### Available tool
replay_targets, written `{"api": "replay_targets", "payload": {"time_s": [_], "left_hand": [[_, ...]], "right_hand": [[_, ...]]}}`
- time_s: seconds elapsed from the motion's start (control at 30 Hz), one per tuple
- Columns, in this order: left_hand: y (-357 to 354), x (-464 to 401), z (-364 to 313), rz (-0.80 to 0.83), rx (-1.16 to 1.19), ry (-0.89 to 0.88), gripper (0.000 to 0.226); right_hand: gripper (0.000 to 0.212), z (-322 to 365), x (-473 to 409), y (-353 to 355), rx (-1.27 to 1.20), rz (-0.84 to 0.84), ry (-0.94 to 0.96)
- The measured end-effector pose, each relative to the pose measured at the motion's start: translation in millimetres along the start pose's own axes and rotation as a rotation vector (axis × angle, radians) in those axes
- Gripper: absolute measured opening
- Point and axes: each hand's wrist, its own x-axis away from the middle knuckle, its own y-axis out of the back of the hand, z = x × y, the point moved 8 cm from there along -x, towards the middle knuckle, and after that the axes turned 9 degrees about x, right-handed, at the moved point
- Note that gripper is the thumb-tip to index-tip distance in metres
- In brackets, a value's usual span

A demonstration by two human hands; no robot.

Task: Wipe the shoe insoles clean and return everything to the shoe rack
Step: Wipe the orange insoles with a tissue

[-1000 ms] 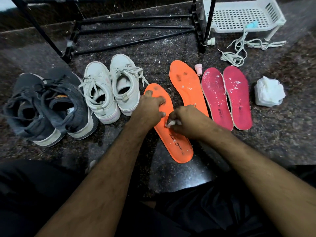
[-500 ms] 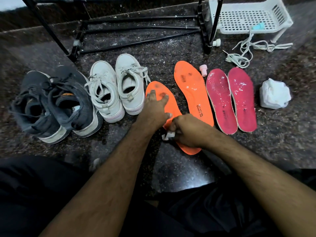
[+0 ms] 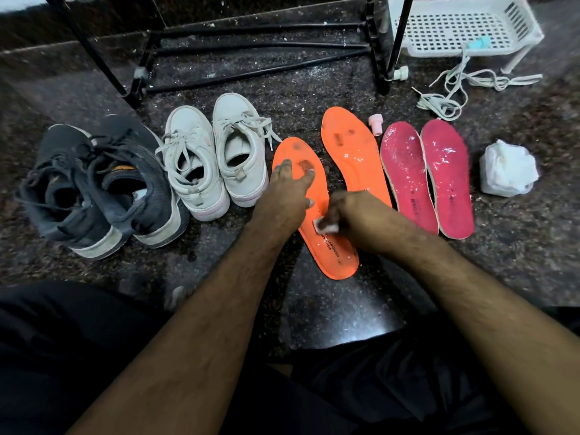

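Observation:
An orange insole (image 3: 335,255) lies on the dark stone floor in front of me. My left hand (image 3: 284,199) presses flat on its toe half with spread fingers. My right hand (image 3: 361,219) pinches a small white wipe (image 3: 419,227) against the insole's middle. A second orange insole (image 3: 351,155) lies to the right, then two pink insoles (image 3: 405,174) (image 3: 448,177) speckled with white bits. The black shoe rack (image 3: 251,51) stands at the back.
A pair of white sneakers (image 3: 216,158) and a pair of dark grey sneakers (image 3: 94,189) sit to the left. A crumpled white tissue wad (image 3: 508,172), loose white laces (image 3: 452,92), a small pink cap (image 3: 375,124) and a white plastic basket (image 3: 461,26) lie at right.
My right hand slid the wipe down toward the heel, then back up to the insole's middle. My left hand's fingers spread flatter over the toe end.

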Motion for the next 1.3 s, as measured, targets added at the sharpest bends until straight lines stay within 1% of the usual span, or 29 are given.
{"api": "replay_targets", "payload": {"time_s": [0.03, 0.07, 0.1, 0.17, 0.2, 0.23, 0.27, 0.3, 0.33, 0.37, 0.4, 0.5, 0.53, 0.6, 0.63, 0.7, 0.73, 0.77, 0.8, 0.9, 0.93, 1.0, 1.03, 1.07, 1.1, 1.17, 1.2, 1.23, 1.3], "left_hand": [[-1, 0, -1, 0.003, -0.011, -0.004, 0.066], [-1, 0, -1, 0.010, -0.020, -0.005, 0.066], [-2, 1, -1, 0.014, -0.027, -0.004, 0.066], [-1, 0, -1, 0.013, -0.033, -0.010, 0.066], [-1, 0, -1, 0.009, -0.030, -0.013, 0.065], [0, -1, -1, 0.007, -0.026, -0.015, 0.065], [0, -1, -2, 0.007, -0.021, -0.018, 0.064], [0, -1, -3, 0.008, -0.021, -0.023, 0.064], [0, -1, -3, 0.009, -0.026, -0.030, 0.064], [0, 0, -3, 0.012, -0.029, -0.034, 0.064], [-1, 1, -3, 0.013, -0.028, -0.034, 0.064], [0, -1, -3, 0.005, -0.010, -0.033, 0.064], [1, -1, -3, 0.005, 0.010, -0.027, 0.064], [2, 1, -2, 0.022, 0.041, -0.023, 0.069], [1, 2, -2, 0.041, 0.038, -0.026, 0.075], [-2, 6, -2, 0.077, 0.005, -0.033, 0.085], [-3, 6, -1, 0.078, -0.004, -0.033, 0.087], [-2, 6, -1, 0.071, -0.007, -0.029, 0.086], [-1, 6, -1, 0.064, -0.007, -0.023, 0.085], [0, 6, -5, 0.068, -0.002, -0.024, 0.086], [-1, 6, -5, 0.068, -0.012, -0.027, 0.087], [-2, 6, -4, 0.056, -0.040, -0.037, 0.086], [-2, 5, -3, 0.050, -0.048, -0.041, 0.085], [-2, 4, -3, 0.046, -0.047, -0.043, 0.084], [-2, 4, -3, 0.045, -0.044, -0.044, 0.083], [0, 5, -4, 0.051, -0.044, -0.046, 0.085], [0, 6, -4, 0.057, -0.045, -0.045, 0.086], [0, 7, -4, 0.062, -0.043, -0.042, 0.087], [0, 7, -4, 0.064, -0.039, -0.038, 0.087]], "right_hand": [[0.010, 0, 2, -8, 0.044, 0.119, -0.005], [0.011, -5, 4, -9, 0.100, 0.187, -0.022], [0.013, -13, 4, -7, 0.152, 0.188, -0.038], [0.016, -18, 7, 9, 0.241, 0.027, -0.025], [0.016, -14, 9, 15, 0.212, -0.059, -0.025], [0.012, -9, 8, 12, 0.156, -0.071, -0.026], [0.009, -5, 7, 6, 0.099, -0.025, -0.023], [0.009, -5, 5, -4, 0.065, 0.082, -0.046], [0.007, -8, 5, -9, 0.068, 0.168, -0.059], [0.005, -13, 4, -7, 0.105, 0.192, -0.059], [0.010, -18, 4, -1, 0.142, 0.168, -0.064], [0.012, -7, 9, 18, 0.159, -0.110, -0.047], [0.012, 2, 9, 12, 0.129, -0.095, -0.030], [0.010, 10, 6, -6, 0.104, 0.071, -0.049], [0.010, 5, 6, -7, 0.119, 0.115, -0.078], [0.012, -2, 5, 2, 0.223, 0.087, -0.095], [0.013, -1, 6, 9, 0.246, 0.015, -0.077], [0.014, 3, 7, 11, 0.229, -0.040, -0.056], [0.013, 9, 8, 9, 0.205, -0.043, -0.040], [0.010, 8, 8, -3, 0.185, 0.120, -0.096], [0.014, 3, 7, -1, 0.226, 0.118, -0.099], [0.016, 2, 7, 9, 0.271, 0.016, -0.066], [0.015, 8, 8, 10, 0.231, -0.046, -0.038], [0.013, 16, 9, 6, 0.189, -0.047, -0.002], [0.012, 24, 9, -1, 0.152, 0.010, 0.023], [0.011, 20, 7, -12, 0.106, 0.150, -0.020], [0.010, 12, 7, -10, 0.137, 0.170, -0.044], [0.012, 3, 6, -6, 0.194, 0.155, -0.058], [0.012, -2, 7, 4, 0.230, 0.017, -0.056]]}}
